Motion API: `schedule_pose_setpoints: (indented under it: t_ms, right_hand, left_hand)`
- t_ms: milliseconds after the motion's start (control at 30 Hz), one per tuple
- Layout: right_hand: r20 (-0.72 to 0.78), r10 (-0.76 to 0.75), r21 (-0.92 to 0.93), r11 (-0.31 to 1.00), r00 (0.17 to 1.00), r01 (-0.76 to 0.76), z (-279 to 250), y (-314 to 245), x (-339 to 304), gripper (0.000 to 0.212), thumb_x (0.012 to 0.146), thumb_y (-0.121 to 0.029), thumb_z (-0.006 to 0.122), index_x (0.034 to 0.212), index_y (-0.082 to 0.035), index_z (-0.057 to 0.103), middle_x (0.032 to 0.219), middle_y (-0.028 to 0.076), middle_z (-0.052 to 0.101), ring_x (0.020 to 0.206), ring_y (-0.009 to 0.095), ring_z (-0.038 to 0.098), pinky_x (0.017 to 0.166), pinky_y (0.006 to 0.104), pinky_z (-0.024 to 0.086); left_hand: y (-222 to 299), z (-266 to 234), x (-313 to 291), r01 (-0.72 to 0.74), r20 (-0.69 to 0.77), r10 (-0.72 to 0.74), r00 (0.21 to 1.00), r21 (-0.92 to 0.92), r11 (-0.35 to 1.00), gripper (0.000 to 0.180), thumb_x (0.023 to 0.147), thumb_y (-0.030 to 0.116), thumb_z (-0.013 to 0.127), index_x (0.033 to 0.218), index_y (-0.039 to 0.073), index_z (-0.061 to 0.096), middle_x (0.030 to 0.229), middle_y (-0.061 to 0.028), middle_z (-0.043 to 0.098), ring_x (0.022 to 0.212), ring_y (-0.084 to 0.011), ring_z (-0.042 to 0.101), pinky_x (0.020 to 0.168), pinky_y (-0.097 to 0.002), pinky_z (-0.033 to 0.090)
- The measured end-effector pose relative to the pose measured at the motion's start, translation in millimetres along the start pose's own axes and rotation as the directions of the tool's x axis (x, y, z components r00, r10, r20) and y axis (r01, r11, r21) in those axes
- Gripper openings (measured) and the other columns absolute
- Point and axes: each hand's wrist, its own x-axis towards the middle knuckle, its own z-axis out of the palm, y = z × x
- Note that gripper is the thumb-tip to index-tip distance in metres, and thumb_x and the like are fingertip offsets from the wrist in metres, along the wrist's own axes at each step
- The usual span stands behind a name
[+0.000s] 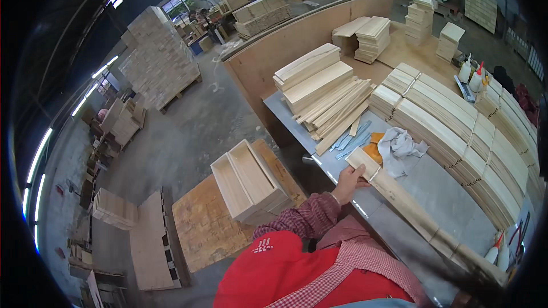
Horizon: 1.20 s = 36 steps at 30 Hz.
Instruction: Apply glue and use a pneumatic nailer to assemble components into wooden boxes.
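My left hand [347, 184], in a plaid sleeve, is closed around the near side of a small light wooden board [363, 162]. That board lies at the upper end of a long wooden strip [419, 211], which runs along the table edge toward the lower right. I do not make out my right hand; the lower right corner is dark. Just beyond the board are an orange cloth [374, 148] and a crumpled white rag [399, 147]. Loose wooden slats [342, 105] and a few pale blue strips [351, 140] lie behind them on the grey tabletop [436, 179].
Strapped bundles of boards [451, 131] fill the table's right side. Glue bottles [475, 77] stand at the far right, with more bottles [501, 254] at the lower right. Left of me, wooden boxes [245, 177] sit on a low wooden platform [200, 222]. A wooden partition [308, 37] rises behind the table.
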Motion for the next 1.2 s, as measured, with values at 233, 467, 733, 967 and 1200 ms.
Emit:
schedule_pose_setpoints:
  t_ms: [233, 467, 733, 967, 1200]
  right_hand:
    - [0.082, -0.069, -0.398, 0.912, 0.994, 0.096, 49.0, -39.0, -45.8, 0.040, 0.091, -0.021, 0.060, 0.115, 0.011, 0.056, 0.104, 0.018, 0.064, 0.085, 0.023, 0.062, 0.078, 0.0271, 0.051]
    - [0.084, -0.653, -0.576, 0.584, 0.752, 0.572, 78.6, -21.8, -56.4, 0.037, 0.091, -0.022, 0.059, 0.098, 0.015, 0.061, 0.085, 0.019, 0.065, 0.067, 0.025, 0.058, 0.065, 0.0329, 0.050]
    - [0.225, -0.706, -0.577, 0.458, 0.671, 0.676, 177.6, -83.0, -142.0, 0.032, 0.085, -0.009, 0.055, 0.110, 0.010, 0.059, 0.108, 0.018, 0.064, 0.094, 0.023, 0.060, 0.085, 0.0323, 0.046]
    - [0.570, -0.669, -0.287, 0.383, 0.478, 0.878, 212.1, -115.1, -159.8, 0.060, 0.069, 0.007, 0.052, 0.129, -0.001, 0.047, 0.121, 0.011, 0.054, 0.106, 0.025, 0.052, 0.094, 0.0310, 0.040]
    - [0.680, -0.596, -0.295, 0.313, 0.428, 0.903, 216.7, -115.5, -162.8, 0.068, 0.062, 0.007, 0.053, 0.129, -0.002, 0.047, 0.120, 0.013, 0.053, 0.103, 0.027, 0.053, 0.092, 0.0319, 0.041]
  left_hand:
    - [0.7, -3.8, -7.3, -0.045, -0.007, 0.045, 0.999, 0.021, 0.999, 0.031, 0.096, 0.021, 0.053, 0.111, -0.007, 0.050, 0.091, -0.0153, 0.061, 0.071, -0.0195, 0.064, 0.063, -0.0251, 0.057]
    - [-8.6, -6.0, -21.9, -0.118, -0.009, 0.119, 0.993, 0.063, 0.991, 0.031, 0.096, 0.020, 0.054, 0.111, -0.007, 0.051, 0.092, -0.0162, 0.061, 0.074, -0.0209, 0.064, 0.064, -0.0260, 0.057]
    - [-32.6, 11.5, -26.8, -0.200, -0.058, 0.230, 0.971, 0.320, 0.926, 0.028, 0.095, 0.020, 0.055, 0.109, -0.004, 0.056, 0.089, -0.0122, 0.063, 0.071, -0.0169, 0.063, 0.061, -0.0245, 0.055]
    - [-52.9, 48.4, -27.0, -0.243, 0.072, 0.233, 0.970, 0.242, 0.939, 0.026, 0.096, 0.019, 0.054, 0.108, -0.005, 0.054, 0.091, -0.0118, 0.061, 0.070, -0.0151, 0.061, 0.062, -0.0248, 0.056]
    - [-70.6, 52.7, -27.4, -0.359, 0.230, 0.291, 0.928, 0.353, 0.864, 0.031, 0.095, 0.019, 0.057, 0.110, -0.007, 0.052, 0.093, -0.0138, 0.061, 0.069, -0.0174, 0.061, 0.061, -0.0257, 0.054]
